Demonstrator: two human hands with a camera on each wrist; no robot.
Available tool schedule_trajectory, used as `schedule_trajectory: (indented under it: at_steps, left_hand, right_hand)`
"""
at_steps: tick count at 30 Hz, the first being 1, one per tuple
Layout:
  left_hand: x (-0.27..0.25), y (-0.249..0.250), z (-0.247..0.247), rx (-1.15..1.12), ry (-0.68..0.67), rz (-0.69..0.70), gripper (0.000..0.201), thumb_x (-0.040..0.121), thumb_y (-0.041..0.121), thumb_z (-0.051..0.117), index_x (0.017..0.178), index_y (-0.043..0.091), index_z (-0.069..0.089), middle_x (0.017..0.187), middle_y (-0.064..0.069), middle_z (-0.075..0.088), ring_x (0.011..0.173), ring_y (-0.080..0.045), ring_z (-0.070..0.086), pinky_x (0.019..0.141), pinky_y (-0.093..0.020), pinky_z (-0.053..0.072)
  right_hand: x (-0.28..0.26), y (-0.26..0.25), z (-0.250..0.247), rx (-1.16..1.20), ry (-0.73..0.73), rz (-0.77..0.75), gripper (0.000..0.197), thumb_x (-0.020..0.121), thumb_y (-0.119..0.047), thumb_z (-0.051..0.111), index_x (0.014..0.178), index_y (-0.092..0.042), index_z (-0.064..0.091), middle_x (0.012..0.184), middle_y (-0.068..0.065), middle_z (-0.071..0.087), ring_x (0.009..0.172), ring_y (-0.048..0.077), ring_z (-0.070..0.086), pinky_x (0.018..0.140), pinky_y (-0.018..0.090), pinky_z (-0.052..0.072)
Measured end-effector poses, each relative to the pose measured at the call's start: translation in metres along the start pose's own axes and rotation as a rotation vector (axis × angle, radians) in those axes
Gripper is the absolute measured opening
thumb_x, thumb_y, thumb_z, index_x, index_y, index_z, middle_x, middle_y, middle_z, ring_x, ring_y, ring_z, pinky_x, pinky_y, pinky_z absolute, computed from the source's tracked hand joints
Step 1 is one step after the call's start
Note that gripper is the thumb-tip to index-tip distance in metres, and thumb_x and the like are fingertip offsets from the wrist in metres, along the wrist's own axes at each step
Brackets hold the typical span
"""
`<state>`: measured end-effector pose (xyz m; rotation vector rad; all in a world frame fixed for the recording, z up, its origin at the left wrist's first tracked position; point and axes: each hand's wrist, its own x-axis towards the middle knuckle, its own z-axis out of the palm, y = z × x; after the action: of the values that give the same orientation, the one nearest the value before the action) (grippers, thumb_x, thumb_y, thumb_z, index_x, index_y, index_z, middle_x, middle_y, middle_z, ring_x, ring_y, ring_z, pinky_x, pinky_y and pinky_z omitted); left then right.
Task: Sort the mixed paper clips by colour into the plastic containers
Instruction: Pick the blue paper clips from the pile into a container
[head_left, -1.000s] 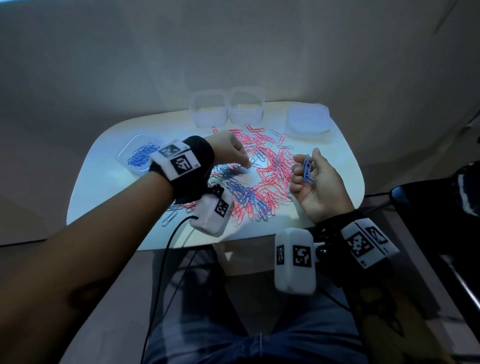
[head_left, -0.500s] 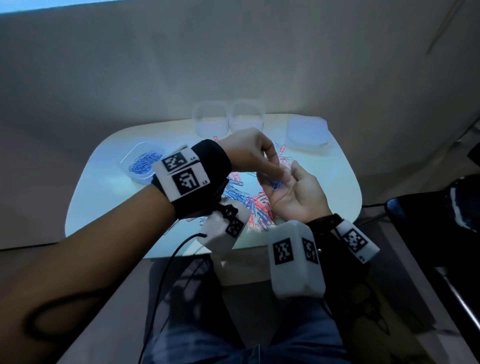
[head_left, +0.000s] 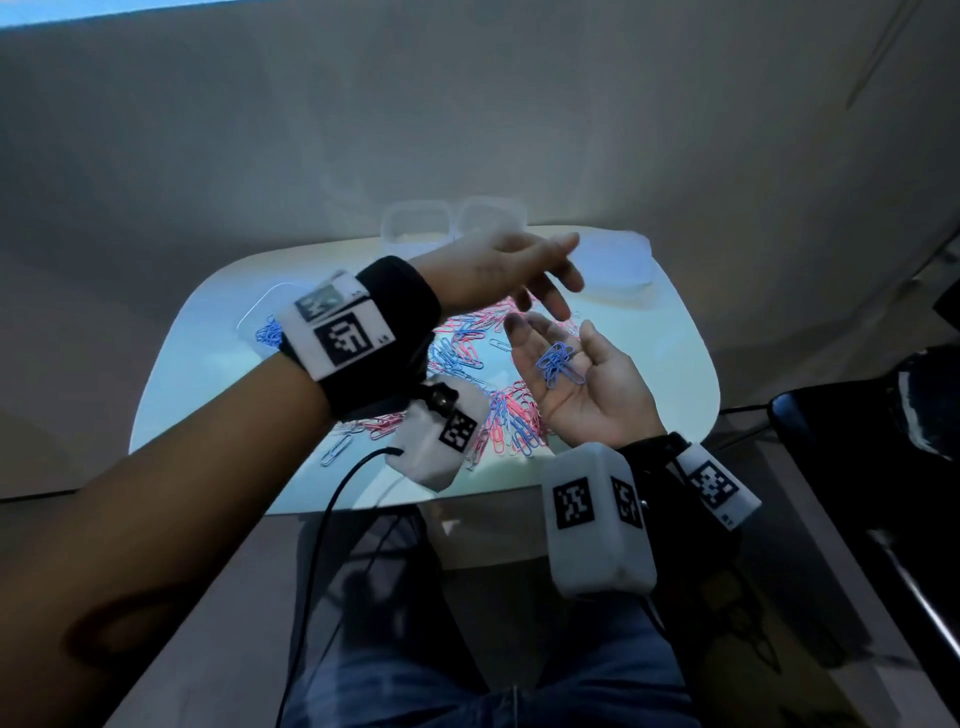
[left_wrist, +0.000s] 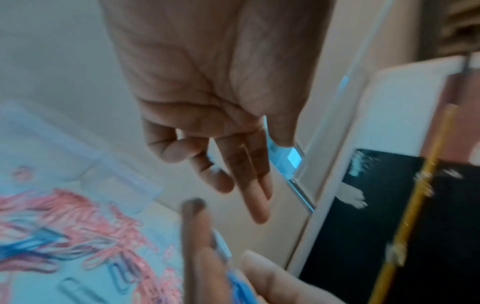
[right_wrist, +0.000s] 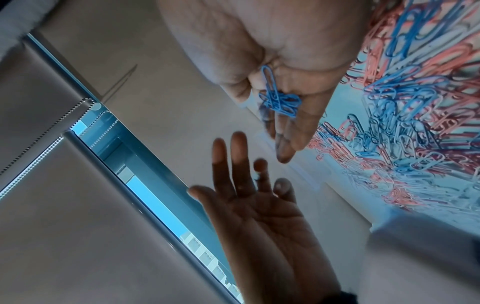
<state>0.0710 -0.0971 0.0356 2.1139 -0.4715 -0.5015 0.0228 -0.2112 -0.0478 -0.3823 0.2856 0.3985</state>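
My right hand (head_left: 550, 340) lies palm up over the table's near right part, fingers nearly straight, and carries a small bunch of blue clips (head_left: 558, 364) (right_wrist: 279, 100). Just above and beyond it hovers my left hand (head_left: 566, 275), its fingers spread and holding nothing; the left wrist view shows its fingers (left_wrist: 249, 181) hanging loose. Beneath both hands a mixed pile of pink and blue clips (head_left: 467, 348) (right_wrist: 402, 115) covers the white table (head_left: 208, 374). A clear container (head_left: 254, 312) at the left holds blue clips (head_left: 267, 330).
Two empty clear containers (head_left: 415, 223) (head_left: 491, 215) stand side by side at the table's far edge. A flat clear lid or container (head_left: 618, 265) lies at the far right. A few single clips (head_left: 335, 449) lie near the front edge. A dark chair (head_left: 857, 441) is to the right.
Half a second ago my left fingers were pinched down into the right palm. They have since lifted away and spread, leaving blue clips lying in the right palm.
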Motion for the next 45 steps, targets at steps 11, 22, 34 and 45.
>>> schedule_trajectory:
  at_steps: [11, 22, 34, 45]
  left_hand:
    - [-0.02, -0.065, -0.018, 0.662, -0.022, -0.197, 0.028, 0.078, 0.03, 0.074, 0.099, 0.013, 0.067, 0.085, -0.001, 0.063, 0.075, -0.009, 0.053, 0.064, -0.021, 0.038]
    - [-0.018, -0.071, 0.009, 0.891, -0.162, -0.075, 0.046, 0.081, 0.039, 0.068, 0.119, 0.014, 0.056, 0.116, -0.004, 0.056, 0.111, -0.021, 0.048, 0.084, -0.03, 0.04]
    - [-0.005, -0.076, -0.001, 0.928, -0.175, 0.06, 0.027, 0.079, 0.025, 0.072, 0.103, 0.014, 0.068, 0.1, -0.001, 0.048, 0.108, -0.02, 0.047, 0.081, -0.03, 0.041]
    - [-0.01, -0.071, -0.012, 0.507, -0.007, 0.036, 0.014, 0.079, 0.007, 0.071, 0.075, 0.012, 0.058, 0.063, 0.008, 0.052, 0.057, 0.0, 0.044, 0.058, -0.011, 0.035]
  right_hand:
    - [-0.001, -0.013, -0.008, 0.075, 0.165, -0.144, 0.03, 0.096, -0.012, 0.032, 0.081, 0.001, 0.054, 0.065, 0.013, 0.07, 0.056, 0.015, 0.069, 0.056, 0.025, 0.056]
    - [-0.006, -0.024, -0.011, -0.005, 0.199, -0.204, 0.037, 0.1, -0.022, 0.03, 0.082, -0.001, 0.055, 0.067, 0.012, 0.07, 0.06, 0.014, 0.07, 0.058, 0.024, 0.057]
    - [-0.002, -0.018, -0.01, -0.038, 0.192, -0.172, 0.039, 0.1, -0.024, 0.029, 0.084, -0.001, 0.056, 0.069, 0.011, 0.071, 0.061, 0.012, 0.07, 0.06, 0.023, 0.056]
    - [-0.004, -0.016, -0.009, -0.045, 0.194, -0.16, 0.038, 0.099, -0.025, 0.03, 0.085, -0.002, 0.057, 0.072, 0.01, 0.071, 0.062, 0.013, 0.07, 0.061, 0.023, 0.056]
